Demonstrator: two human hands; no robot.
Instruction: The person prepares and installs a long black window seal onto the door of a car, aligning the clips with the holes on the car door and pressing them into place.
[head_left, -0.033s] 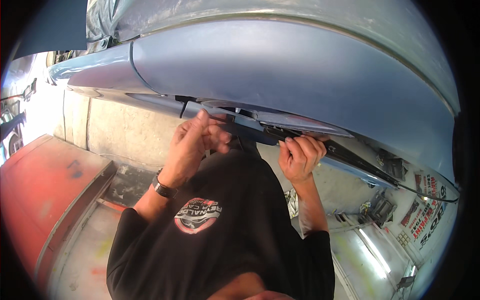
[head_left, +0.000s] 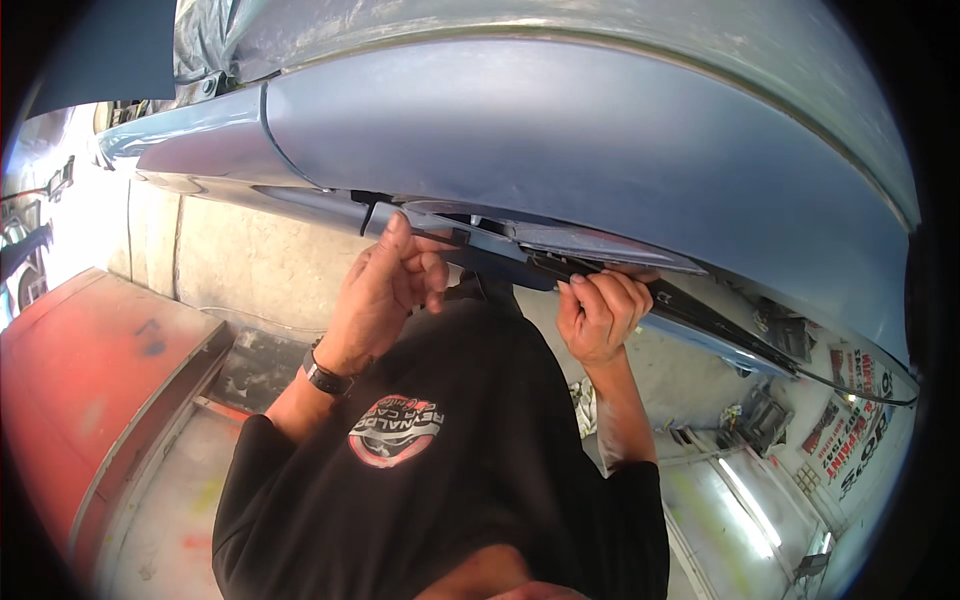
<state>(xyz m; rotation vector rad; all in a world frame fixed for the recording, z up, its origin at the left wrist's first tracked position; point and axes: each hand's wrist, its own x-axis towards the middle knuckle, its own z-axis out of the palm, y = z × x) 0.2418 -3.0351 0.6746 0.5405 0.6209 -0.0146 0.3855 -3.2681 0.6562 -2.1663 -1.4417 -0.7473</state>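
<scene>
A blue car door panel stretches across the top. Beneath its edge is a gap with a black trim strip and a narrow blue painted piece. My right hand is closed on the black trim strip, thumb toward me and fingers bent over it. At the left end of the gap is my left hand, thumb raised and index finger stretched along the narrow blue piece. The other fingers curl loosely, and I see nothing held in them. Part of the index finger is in shadow, and my right fingertips are hidden.
A red painted panel stands at the left. Plastic sheeting covers part of the car at the top. At the right are a thin black cable and a wall banner. Bright light tubes show lower right.
My left hand has shifted slightly left, and its curled fingers have drawn back a little. My right hand keeps its hold on the strip.
</scene>
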